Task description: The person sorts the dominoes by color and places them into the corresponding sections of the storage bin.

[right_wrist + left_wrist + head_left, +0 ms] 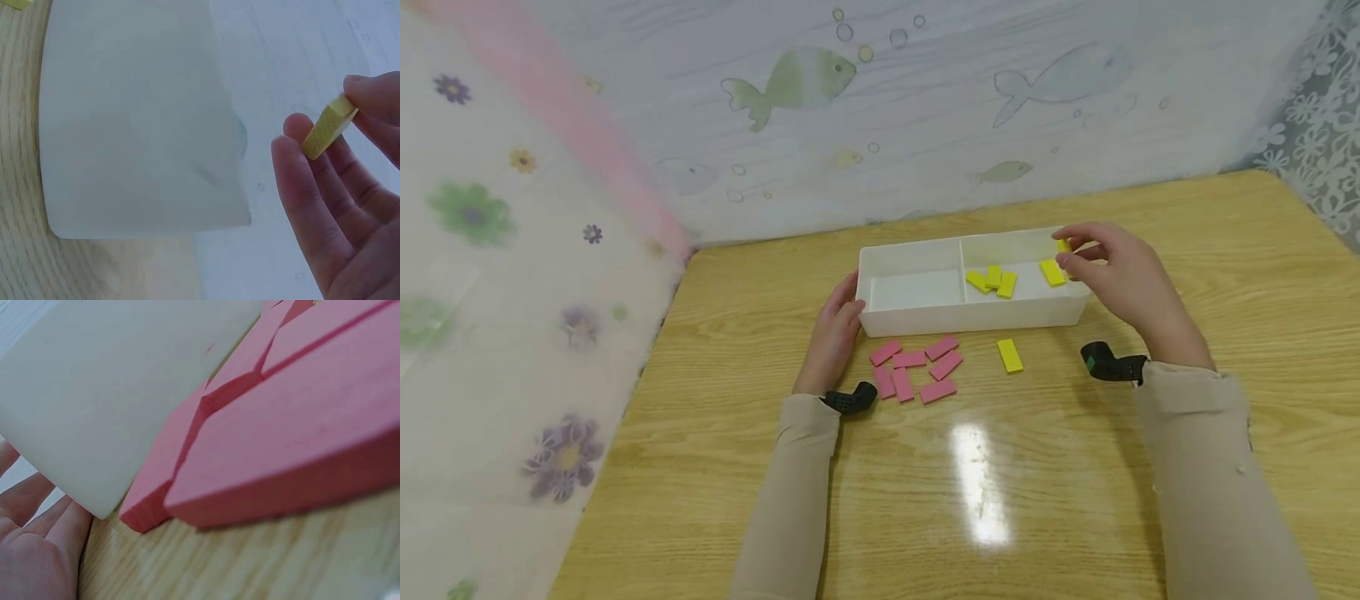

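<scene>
A long white box (970, 318) with one divider stands on the table. My left hand (832, 337) lies against its left end, with its fingers fairly straight. In the left wrist view, the fingers (59, 528) touch the box wall (119, 394). Over the box's right end, my right hand (1123, 275) pinches a yellow block (326, 128) between thumb and fingertips. Several yellow blocks (1007, 286) lie in the right compartment; one near the right hand is propped at a slant. The left compartment (913, 290) holds no blocks.
Several pink blocks (937, 391) lie loosely grouped before the box's left half. One yellow block (1010, 356) lies on the wooden table (910, 500) to their right. A patterned wall covering (925, 167) rises behind the table, and another (550, 275) at the left.
</scene>
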Demonstrator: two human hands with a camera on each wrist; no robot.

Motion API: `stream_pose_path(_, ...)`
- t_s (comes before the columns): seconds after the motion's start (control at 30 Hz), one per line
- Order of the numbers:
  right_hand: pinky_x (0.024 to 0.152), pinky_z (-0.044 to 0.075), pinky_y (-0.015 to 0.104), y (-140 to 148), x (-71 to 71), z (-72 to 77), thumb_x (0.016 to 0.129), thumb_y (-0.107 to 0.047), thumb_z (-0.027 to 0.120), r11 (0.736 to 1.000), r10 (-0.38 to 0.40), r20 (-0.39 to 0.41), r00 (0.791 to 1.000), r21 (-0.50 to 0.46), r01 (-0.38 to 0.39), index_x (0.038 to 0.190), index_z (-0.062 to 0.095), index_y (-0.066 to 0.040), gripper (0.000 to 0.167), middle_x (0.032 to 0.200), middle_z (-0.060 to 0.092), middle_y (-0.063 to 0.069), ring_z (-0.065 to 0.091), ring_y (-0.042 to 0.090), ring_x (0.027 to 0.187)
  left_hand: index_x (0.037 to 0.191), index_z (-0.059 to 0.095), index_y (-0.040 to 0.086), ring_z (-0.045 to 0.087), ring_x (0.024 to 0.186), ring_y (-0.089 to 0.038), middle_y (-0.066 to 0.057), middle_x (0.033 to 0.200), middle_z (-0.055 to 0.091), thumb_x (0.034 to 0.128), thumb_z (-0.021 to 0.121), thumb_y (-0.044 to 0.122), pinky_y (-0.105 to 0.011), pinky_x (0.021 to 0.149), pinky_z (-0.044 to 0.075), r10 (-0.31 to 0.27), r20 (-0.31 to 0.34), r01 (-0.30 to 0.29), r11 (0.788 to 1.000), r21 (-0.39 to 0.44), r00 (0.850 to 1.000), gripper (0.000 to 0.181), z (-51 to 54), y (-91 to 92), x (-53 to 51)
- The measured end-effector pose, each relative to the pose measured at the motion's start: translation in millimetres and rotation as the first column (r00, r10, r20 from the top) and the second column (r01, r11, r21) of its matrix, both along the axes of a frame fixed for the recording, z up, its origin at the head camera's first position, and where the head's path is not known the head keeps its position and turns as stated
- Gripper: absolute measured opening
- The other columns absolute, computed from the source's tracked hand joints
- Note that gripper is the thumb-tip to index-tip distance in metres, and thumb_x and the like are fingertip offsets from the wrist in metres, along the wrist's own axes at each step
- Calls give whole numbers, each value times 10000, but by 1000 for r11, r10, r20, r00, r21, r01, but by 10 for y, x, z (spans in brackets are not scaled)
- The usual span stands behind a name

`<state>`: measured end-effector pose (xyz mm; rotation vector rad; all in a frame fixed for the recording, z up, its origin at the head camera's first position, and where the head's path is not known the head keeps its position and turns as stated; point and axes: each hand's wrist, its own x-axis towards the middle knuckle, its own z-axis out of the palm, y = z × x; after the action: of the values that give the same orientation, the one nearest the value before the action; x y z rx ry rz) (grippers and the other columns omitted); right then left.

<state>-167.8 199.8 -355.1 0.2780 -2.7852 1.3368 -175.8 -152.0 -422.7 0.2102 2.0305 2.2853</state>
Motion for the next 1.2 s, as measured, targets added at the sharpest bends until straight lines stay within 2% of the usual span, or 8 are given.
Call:
stream_pose_path(0.17, 765, 400, 449, 4, -24, -40, 885, -404, 495, 1000, -11, 6, 1000, -1, 11, 1243, 502, -161, 433, 1144, 491, 75, 507, 263, 1025, 1406, 261, 85, 256, 1298, -207, -59, 1445, 238, 929, 391, 87, -375, 1032, 239, -1, -2, 1, 1000, 16, 1000, 495, -10, -6, -9)
stream_pose_path(0.43, 723, 365, 407, 4, -69, -123, 873, -455, 483, 999, -41, -12, 999, 30, 41, 1194, 535, -153, 443, 1074, 521, 55, 467, 247, 997, 1391, 316, 161, 278, 1286, -156, -6, 1433, 266, 928, 430, 125, -332, 1022, 261, 18, 8, -18, 999, 38, 1000, 478, -134, -43, -83)
stream_pose_path(0.63, 698, 368, 392, -27, -91, -169, 880, -439, 480, 997, -42, -19, 999, 58, 43, 1198, 531, -136, 442, 1055, 523, 63, 473, 248, 966, 1385, 329, 172, 283, 1283, -148, 6, 1427, 275, 928, 438, 149, -329, 1021, 261, 21, 4, -21, 999, 34, 1000, 470, -164, -48, -103)
stream_pose_path(0.8, 701, 398, 407, -76, -119, -203, 889, -397, 492, 994, -36, -68, 997, 99, 43, 1191, 538, -130, 406, 1046, 537, 73, 510, 265, 958, 1386, 325, 164, 274, 1288, -147, 2, 1428, 274, 931, 431, 135, -326, 1022, 261, 17, 8, -17, 999, 38, 1000, 468, -131, -49, -92)
stream_pose_path(0.97, 706, 410, 431, -112, -138, -240, 901, -327, 506, 984, -27, -125, 992, 173, 49, 1187, 546, -124, 353, 1040, 550, 79, 547, 274, 922, 1398, 294, 125, 252, 1301, -193, -38, 1440, 251, 935, 407, 110, -339, 1025, 254, 5, 12, -5, 1000, 25, 1000, 478, -20, -22, -31)
stream_pose_path(1.2, 713, 409, 435, -167, -129, -256, 903, -266, 518, 974, -25, -170, 985, 216, 62, 1179, 552, -98, 325, 1066, 560, 101, 546, 270, 918, 1409, 257, 92, 236, 1307, -218, -78, 1452, 219, 935, 388, 99, -361, 1028, 248, -5, 4, 5, 1000, 1, 1000, 492, 5, -17, -13)
